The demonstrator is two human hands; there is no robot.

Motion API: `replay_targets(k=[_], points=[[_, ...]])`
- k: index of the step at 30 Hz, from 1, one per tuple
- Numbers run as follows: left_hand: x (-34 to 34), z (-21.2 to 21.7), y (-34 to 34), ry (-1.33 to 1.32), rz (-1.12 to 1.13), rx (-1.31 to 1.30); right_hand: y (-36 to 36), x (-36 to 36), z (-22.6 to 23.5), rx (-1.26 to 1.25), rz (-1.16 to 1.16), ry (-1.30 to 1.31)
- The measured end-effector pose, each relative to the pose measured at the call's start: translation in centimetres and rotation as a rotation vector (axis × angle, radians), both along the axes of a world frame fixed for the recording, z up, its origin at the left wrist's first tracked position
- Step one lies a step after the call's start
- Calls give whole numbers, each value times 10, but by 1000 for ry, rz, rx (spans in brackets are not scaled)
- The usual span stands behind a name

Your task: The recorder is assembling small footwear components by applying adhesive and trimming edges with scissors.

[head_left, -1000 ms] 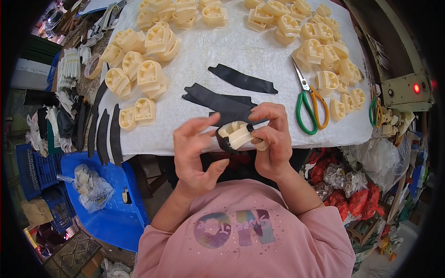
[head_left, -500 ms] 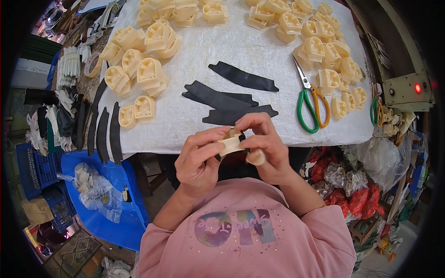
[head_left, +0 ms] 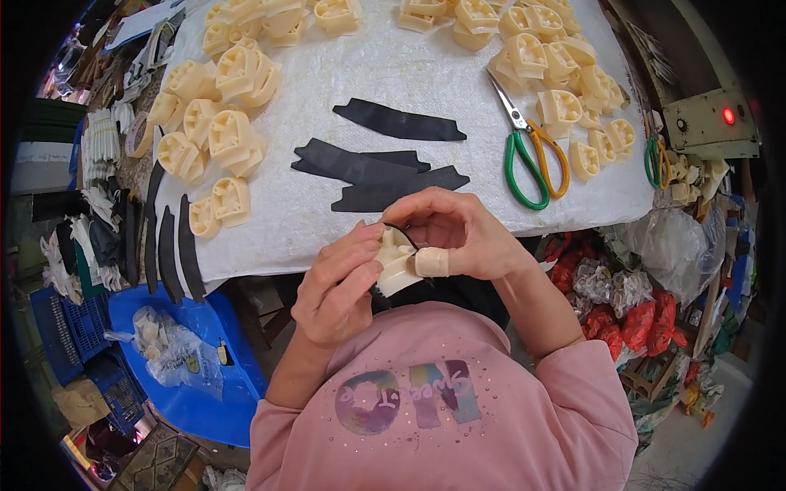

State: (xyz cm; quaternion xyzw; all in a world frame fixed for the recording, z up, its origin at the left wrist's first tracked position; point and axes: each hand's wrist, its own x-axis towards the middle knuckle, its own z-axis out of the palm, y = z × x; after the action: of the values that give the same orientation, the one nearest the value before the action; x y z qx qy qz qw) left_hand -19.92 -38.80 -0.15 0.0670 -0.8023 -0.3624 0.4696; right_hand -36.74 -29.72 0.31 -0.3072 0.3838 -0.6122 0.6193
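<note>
My left hand (head_left: 340, 282) and my right hand (head_left: 458, 229) hold one cream plastic piece (head_left: 396, 266) between them, above my lap near the table's front edge. It has a rounded shape with raised ribs inside. A thin black strip (head_left: 401, 232) runs along its upper right edge, under my right fingers; how far round it goes is hidden. My left fingers pinch the piece from the left side. My right thumb wears a cream wrap (head_left: 431, 262) and presses against the right side. Several loose black strips (head_left: 401, 120) with notched ends lie on the table just beyond my hands.
Scissors (head_left: 524, 139) with a green and an orange handle lie open on the white-covered table (head_left: 303, 237). Cream pieces (head_left: 237, 143) are heaped at left and right. More black strips (head_left: 168, 254) hang over the left edge. A blue chair (head_left: 184, 409) holds a plastic bag (head_left: 176, 348).
My hands have turned the piece so its ribbed inside shows more. My right fingers have spread over the black strip's edge. The whole view has shifted, moving the table's things leftward.
</note>
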Motion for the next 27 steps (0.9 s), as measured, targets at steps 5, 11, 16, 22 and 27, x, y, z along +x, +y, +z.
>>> replay_targets(k=[5,11,16,22,27], points=[[0,-4,-5,-37,-36,-63,1,1,-3,2,-23,134],[12,-6,-2,-134,24,248,-8,4,0,-5,-92,221],[51,-8,-17,-131,241,44,-9,-9,-7,-126,-350,438],[198,-46,-38,-391,1298,18,-15,-10,-11,-215,-336,1378],[336,-132,-25,-825,1447,140,-27,3,-6,-202,-187,1533]])
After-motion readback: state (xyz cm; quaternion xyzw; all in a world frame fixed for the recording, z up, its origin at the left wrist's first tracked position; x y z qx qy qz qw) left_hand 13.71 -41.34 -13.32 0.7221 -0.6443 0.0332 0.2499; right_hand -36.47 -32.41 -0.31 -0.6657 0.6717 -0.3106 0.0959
